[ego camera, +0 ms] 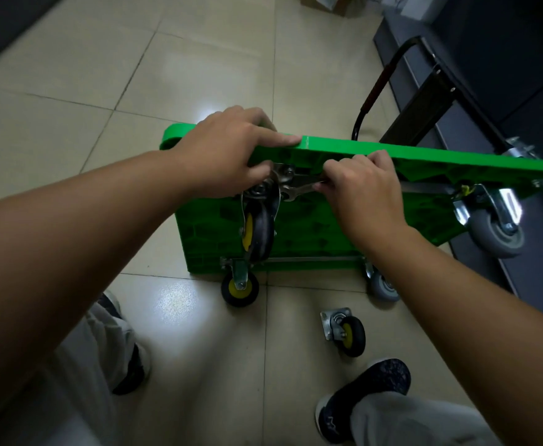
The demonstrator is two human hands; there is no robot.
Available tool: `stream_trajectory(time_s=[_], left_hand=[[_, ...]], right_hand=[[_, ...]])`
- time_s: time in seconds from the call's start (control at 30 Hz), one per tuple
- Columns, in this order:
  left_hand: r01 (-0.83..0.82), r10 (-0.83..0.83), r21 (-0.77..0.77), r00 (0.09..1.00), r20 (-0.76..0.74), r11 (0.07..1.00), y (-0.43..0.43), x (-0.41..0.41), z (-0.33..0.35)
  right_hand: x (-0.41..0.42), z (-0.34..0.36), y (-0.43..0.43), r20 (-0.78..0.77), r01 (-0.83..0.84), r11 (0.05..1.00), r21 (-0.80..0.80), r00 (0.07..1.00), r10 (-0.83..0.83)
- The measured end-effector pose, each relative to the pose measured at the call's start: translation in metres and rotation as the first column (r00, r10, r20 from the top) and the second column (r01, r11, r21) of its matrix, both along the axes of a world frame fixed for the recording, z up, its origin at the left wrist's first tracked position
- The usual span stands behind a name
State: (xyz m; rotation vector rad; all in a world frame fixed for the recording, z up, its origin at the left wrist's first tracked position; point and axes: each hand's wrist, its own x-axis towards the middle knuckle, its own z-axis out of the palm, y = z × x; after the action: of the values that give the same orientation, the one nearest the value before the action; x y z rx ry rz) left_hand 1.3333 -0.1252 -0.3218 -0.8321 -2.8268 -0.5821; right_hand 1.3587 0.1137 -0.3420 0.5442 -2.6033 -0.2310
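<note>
A green platform trolley [424,156] stands tipped up on one long edge on a tiled floor [199,75], its ribbed, honeycomb-patterned underside turned toward the person working on it and its long axis running left to right across the view, the far right end angled slightly downward. The left hand [228,152] grips the raised upper edge near the left corner, fingers curled over the top, the index finger laid along the rim and the thumb down beside a metal mounting plate. The right hand [360,188] is closed around a silver wrench [299,187], which lies roughly level, head pointing left onto the fittings of the upper black caster [259,233]. Five casters can be counted: three black ones with yellow hubs and two grey ones. Four are mounted on the underside, the worked-on black one above a second black caster [240,288] at the left end, and grey casters [495,235] [383,286] at the right. The fifth, a loose caster [347,333], lies on its side on the tiles near the right foot, well apart from the trolley. The black handle [376,88] shows beyond the deck. Two dark shoes [370,391] [131,368] frame the foreground.
</note>
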Motion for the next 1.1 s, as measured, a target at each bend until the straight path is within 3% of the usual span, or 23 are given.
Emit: stream_trajectory(time_s=[0.1, 0.3, 0.5, 0.53, 0.6, 0.7, 0.77, 0.83, 0.9, 0.93, 0.97, 1.0, 1.03, 1.07, 1.1], left_hand=[[-0.014, 0.014, 0.004, 1.0, 0.009, 1.0, 0.001, 0.0, 0.0], [0.006, -0.007, 0.024, 1.0, 0.025, 1.0, 0.0, 0.0, 0.001], [0.008, -0.008, 0.004, 1.0, 0.017, 1.0, -0.001, 0.0, 0.0], [0.003, -0.003, -0.005, 1.0, 0.016, 1.0, -0.001, 0.001, 0.0], [0.0, 0.001, -0.015, 1.0, 0.014, 1.0, -0.001, 0.002, 0.001], [-0.003, 0.003, -0.012, 1.0, 0.016, 1.0, 0.0, 0.001, 0.002], [-0.006, 0.006, -0.012, 1.0, 0.024, 1.0, 0.0, 0.001, 0.003], [0.002, -0.002, -0.003, 1.0, 0.025, 1.0, -0.001, 0.001, 0.003], [0.009, -0.01, 0.008, 1.0, 0.03, 1.0, -0.001, 0.001, 0.004], [0.011, -0.011, 0.009, 0.999, 0.035, 1.0, -0.001, 0.002, 0.004], [0.008, -0.008, 0.01, 0.999, 0.04, 1.0, -0.001, 0.002, 0.004], [0.006, -0.007, 0.013, 0.999, 0.044, 1.0, -0.001, 0.002, 0.004], [0.009, -0.01, 0.018, 0.999, 0.048, 1.0, -0.001, 0.002, 0.004], [0.012, -0.013, 0.025, 0.999, 0.05, 1.0, -0.001, 0.001, 0.004], [0.014, -0.016, 0.032, 0.999, 0.05, 0.999, -0.001, 0.001, 0.004]], right_hand=[[-0.002, -0.005, 0.003, -0.019, -0.03, 0.999, -0.02, 0.999, 0.029], [0.005, -0.031, 0.005, 0.057, 0.029, 0.953, -0.301, 0.998, -0.012], [0.007, -0.077, 0.011, 0.147, 0.172, 0.766, -0.619, 0.984, -0.102], [0.008, -0.088, 0.009, 0.224, 0.22, 0.679, -0.7, 0.971, -0.084], [0.013, -0.106, -0.004, 0.412, 0.367, 0.389, -0.845, 0.91, 0.037], [0.027, -0.132, -0.045, 0.586, 0.619, -0.068, -0.782, 0.769, 0.257], [0.036, -0.142, -0.07, 0.579, 0.663, -0.278, -0.695, 0.745, 0.332], [0.043, -0.143, -0.078, 0.554, 0.667, -0.382, -0.64, 0.745, 0.372], [0.049, -0.14, -0.064, 0.572, 0.675, -0.333, -0.659, 0.736, 0.362], [0.053, -0.138, -0.051, 0.597, 0.682, -0.256, -0.685, 0.727, 0.338], [0.056, -0.137, -0.034, 0.638, 0.69, -0.113, -0.715, 0.71, 0.298], [0.055, -0.135, -0.017, 0.7, 0.693, 0.122, -0.71, 0.676, 0.231], [0.053, -0.131, 0.001, 0.777, 0.667, 0.45, -0.594, 0.62, 0.106], [0.051, -0.123, 0.017, 0.824, 0.573, 0.751, -0.327, 0.562, -0.07], [0.049, -0.11, 0.03, 0.804, 0.414, 0.91, -0.022, 0.548, -0.23]])
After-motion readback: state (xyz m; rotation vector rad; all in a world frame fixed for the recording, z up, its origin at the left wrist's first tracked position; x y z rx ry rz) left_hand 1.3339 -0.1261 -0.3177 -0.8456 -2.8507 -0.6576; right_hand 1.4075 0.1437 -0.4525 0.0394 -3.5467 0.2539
